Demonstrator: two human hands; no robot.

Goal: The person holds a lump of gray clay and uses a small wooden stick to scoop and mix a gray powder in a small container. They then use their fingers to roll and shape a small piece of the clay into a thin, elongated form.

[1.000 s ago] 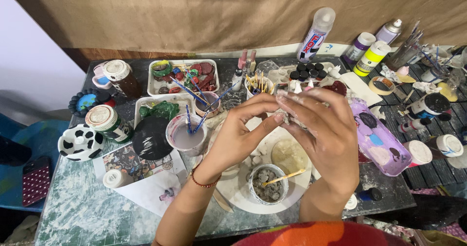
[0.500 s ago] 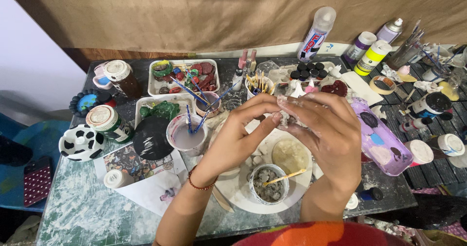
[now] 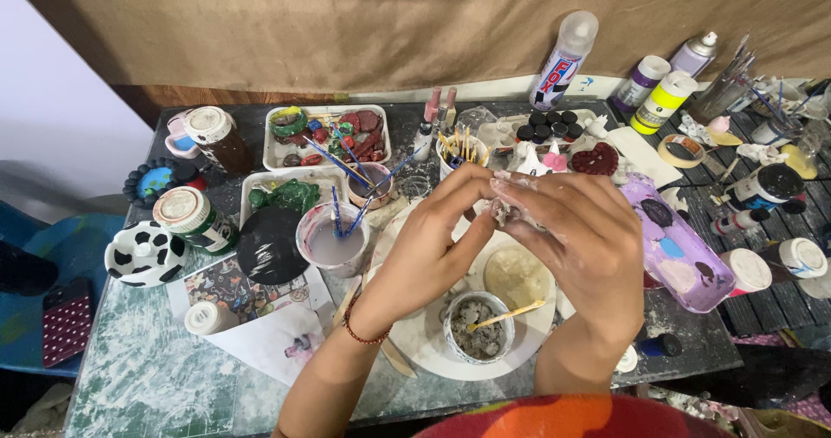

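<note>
Together, left hand and right hand pinch a small clay lump between their fingers, above the white plate.

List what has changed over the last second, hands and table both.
Almost nothing. Both hands, left hand and right hand, still pinch the small whitish lump above the white plate; only the fingertips shifted slightly. Nothing was picked up or released. The cup with the stick and the paint jars stayed put.

Both hands' fingers pinch clay lump.
</note>
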